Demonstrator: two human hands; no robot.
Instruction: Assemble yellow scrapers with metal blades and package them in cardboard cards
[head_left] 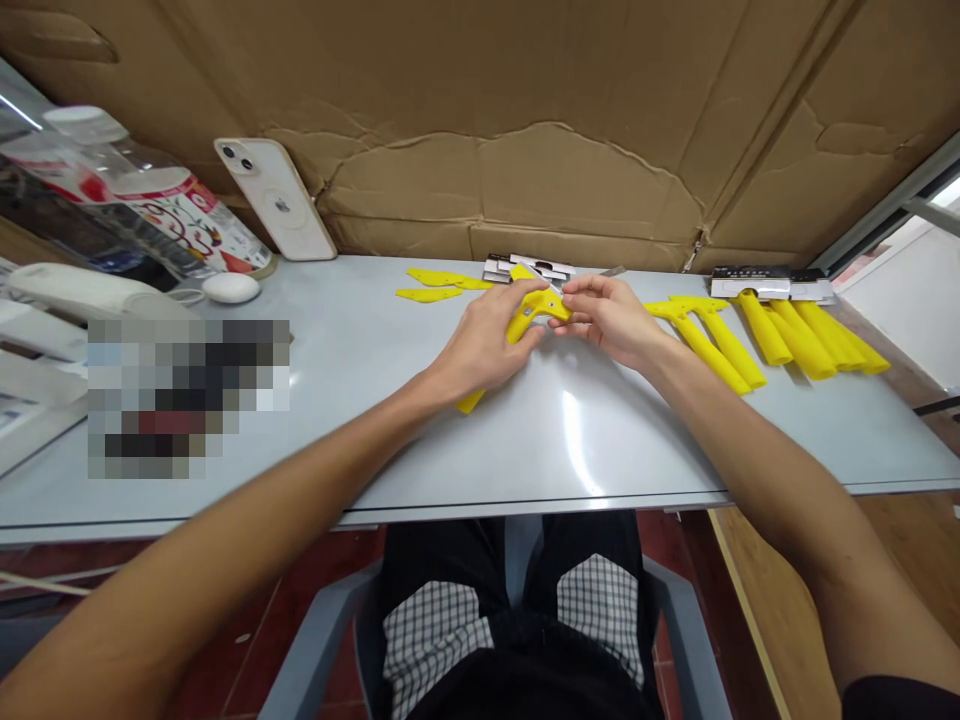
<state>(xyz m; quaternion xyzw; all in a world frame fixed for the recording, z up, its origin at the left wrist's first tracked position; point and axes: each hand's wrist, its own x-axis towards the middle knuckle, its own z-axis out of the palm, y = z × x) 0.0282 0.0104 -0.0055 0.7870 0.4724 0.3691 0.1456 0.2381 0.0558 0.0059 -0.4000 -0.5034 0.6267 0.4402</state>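
A yellow plastic handle [528, 311] is held over the middle of the table, its lower end showing below my left hand [487, 338]. The fingers of that hand are wrapped round it. My right hand [604, 318] pinches the handle's head at its right end, near a small silvery strip. Flat yellow pieces [431, 288] lie to the left of the hands. Just behind the hands are black-and-white packages [536, 268]. To the right, two yellow handles [712, 345] lie side by side.
Several yellow handles with packaging [817, 335] lie at the far right. A white phone [277, 200] leans on the cardboard [585, 180] behind the table [480, 480]. Bottles [187, 215], a white oval object [231, 289] and a blurred patch are at the left.
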